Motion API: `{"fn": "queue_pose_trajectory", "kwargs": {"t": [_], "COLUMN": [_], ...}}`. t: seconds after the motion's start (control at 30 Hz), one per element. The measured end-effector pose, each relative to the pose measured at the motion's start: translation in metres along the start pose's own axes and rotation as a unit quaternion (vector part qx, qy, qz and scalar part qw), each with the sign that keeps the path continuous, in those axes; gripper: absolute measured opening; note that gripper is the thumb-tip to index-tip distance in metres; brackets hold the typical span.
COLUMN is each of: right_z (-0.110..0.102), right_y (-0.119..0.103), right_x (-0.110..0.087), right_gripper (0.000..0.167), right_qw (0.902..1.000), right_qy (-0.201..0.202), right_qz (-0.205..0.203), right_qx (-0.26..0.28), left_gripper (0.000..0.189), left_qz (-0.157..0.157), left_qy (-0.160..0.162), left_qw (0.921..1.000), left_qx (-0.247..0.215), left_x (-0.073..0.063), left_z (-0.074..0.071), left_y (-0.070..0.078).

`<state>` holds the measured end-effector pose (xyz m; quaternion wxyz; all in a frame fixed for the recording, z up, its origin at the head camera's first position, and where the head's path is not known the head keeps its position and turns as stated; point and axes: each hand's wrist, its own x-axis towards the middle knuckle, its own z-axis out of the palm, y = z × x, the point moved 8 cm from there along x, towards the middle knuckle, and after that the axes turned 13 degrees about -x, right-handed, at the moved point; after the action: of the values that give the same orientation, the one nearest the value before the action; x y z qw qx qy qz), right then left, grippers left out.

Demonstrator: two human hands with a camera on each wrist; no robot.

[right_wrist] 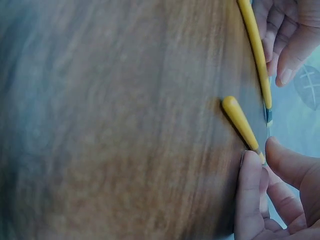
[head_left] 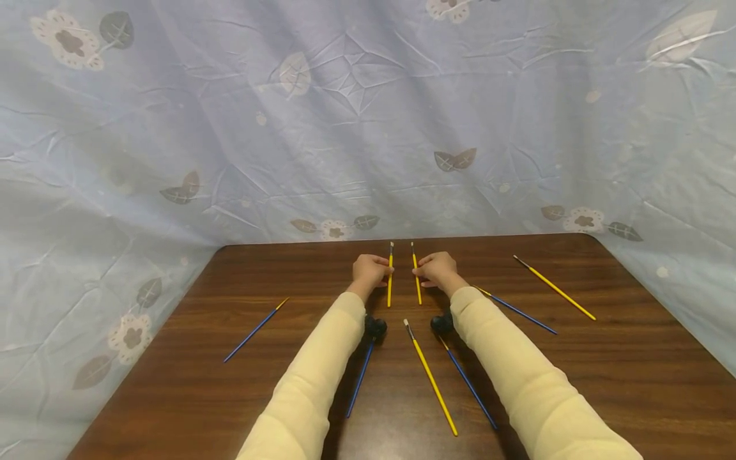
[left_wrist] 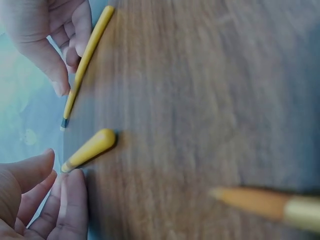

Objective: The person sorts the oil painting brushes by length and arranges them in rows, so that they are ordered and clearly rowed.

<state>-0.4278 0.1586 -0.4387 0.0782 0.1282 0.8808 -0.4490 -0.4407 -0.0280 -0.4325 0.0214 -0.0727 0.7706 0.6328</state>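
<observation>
Two yellow-handled paintbrushes lie side by side near the table's back edge, bristles pointing away. Beside the left yellow paintbrush (head_left: 390,281) is my left hand (head_left: 370,271), its fingertips at the handle. My right hand (head_left: 438,269) is at the right yellow paintbrush (head_left: 417,281), fingertips against it. In the left wrist view, the left thumb stands apart from the fingers (left_wrist: 75,200), with the brush handle (left_wrist: 92,149) between. The right wrist view likewise has a gap between right thumb (right_wrist: 290,162) and fingers, around the handle (right_wrist: 240,120). Neither hand visibly pinches its brush.
Another yellow paintbrush (head_left: 432,383) lies front centre, and one (head_left: 560,292) at the right. Blue paintbrushes lie at the left (head_left: 253,332), beside the left forearm (head_left: 360,380), beside the right forearm (head_left: 470,386) and farther right (head_left: 520,312). A patterned curtain (head_left: 356,128) hangs behind the brown table (head_left: 201,396).
</observation>
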Motion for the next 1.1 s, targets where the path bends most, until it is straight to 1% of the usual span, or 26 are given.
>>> {"fn": "queue_pose_trajectory", "kwargs": {"t": [0.2, 0.27, 0.33, 0.43, 0.5, 0.67, 0.73, 0.9, 1.1], "right_z": [-0.004, -0.005, -0.007, -0.010, -0.012, -0.019, -0.021, -0.023, -0.021], "right_y": [-0.002, -0.004, -0.008, -0.013, -0.015, -0.018, -0.018, -0.019, -0.022], "right_x": [0.000, -0.001, -0.004, -0.010, -0.013, -0.018, -0.019, -0.025, -0.040], "right_gripper": [0.032, 0.033, 0.034, 0.035, 0.037, 0.039, 0.039, 0.040, 0.039], "right_qw": [0.9995, 0.9992, 0.9988, 0.9975, 0.9964, 0.9940, 0.9938, 0.9933, 0.9901], "right_qy": [-0.015, -0.018, -0.024, -0.036, -0.045, -0.063, -0.067, -0.075, -0.101], "right_qz": [0.003, -0.003, -0.013, -0.024, -0.030, -0.042, -0.047, -0.057, -0.080], "right_qx": [0.028, 0.034, 0.041, 0.055, 0.065, 0.078, 0.076, 0.066, 0.056], "left_gripper": [0.023, 0.026, 0.028, 0.029, 0.027, 0.033, 0.037, 0.037, 0.039], "left_qz": [0.001, 0.004, 0.005, 0.004, 0.002, -0.007, -0.013, -0.019, -0.024], "left_qy": [-0.008, -0.013, -0.022, -0.042, -0.055, -0.093, -0.105, -0.118, -0.137], "left_qw": [0.9999, 0.9998, 0.9997, 0.9990, 0.9978, 0.9924, 0.9906, 0.9885, 0.9863], "left_qx": [0.010, 0.012, 0.007, -0.016, -0.037, -0.081, -0.088, -0.092, -0.089], "left_x": [-0.006, -0.008, -0.010, -0.016, -0.020, -0.029, -0.033, -0.039, -0.049], "left_z": [0.000, 0.000, -0.002, -0.006, -0.010, -0.023, -0.029, -0.042, -0.057], "left_y": [0.008, 0.011, 0.015, 0.019, 0.022, 0.030, 0.032, 0.034, 0.034]}}
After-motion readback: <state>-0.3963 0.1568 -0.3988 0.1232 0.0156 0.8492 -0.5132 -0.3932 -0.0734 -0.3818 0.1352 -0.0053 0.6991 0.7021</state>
